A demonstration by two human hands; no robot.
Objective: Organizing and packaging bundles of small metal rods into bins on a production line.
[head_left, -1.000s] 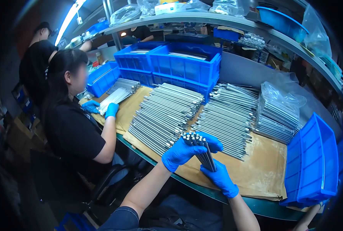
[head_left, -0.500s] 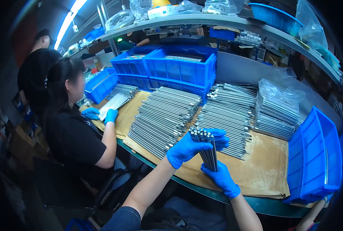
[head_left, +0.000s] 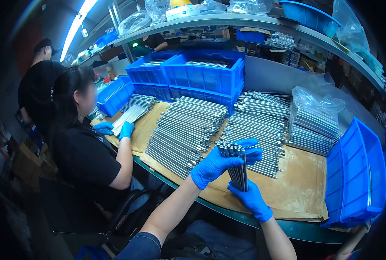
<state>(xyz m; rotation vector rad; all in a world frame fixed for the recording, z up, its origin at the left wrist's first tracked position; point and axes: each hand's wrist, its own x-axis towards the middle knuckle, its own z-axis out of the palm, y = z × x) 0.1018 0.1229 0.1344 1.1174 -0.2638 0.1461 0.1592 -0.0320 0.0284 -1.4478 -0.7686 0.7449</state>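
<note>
Holding 1 bundle of metal rods [head_left: 237,167] upright, left hand [head_left: 216,164] and right hand [head_left: 250,199] each grip it.

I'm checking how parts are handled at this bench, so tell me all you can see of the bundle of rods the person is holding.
The bundle of metal rods is a tight handful of thin, straight, silvery-grey rods, standing nearly upright above the brown paper on the bench. Their top ends show as small round, roughly level tips. The left hand, in a blue glove, wraps around the upper part; the right hand, also gloved, cups the lower ends. The count cannot be told.
</note>
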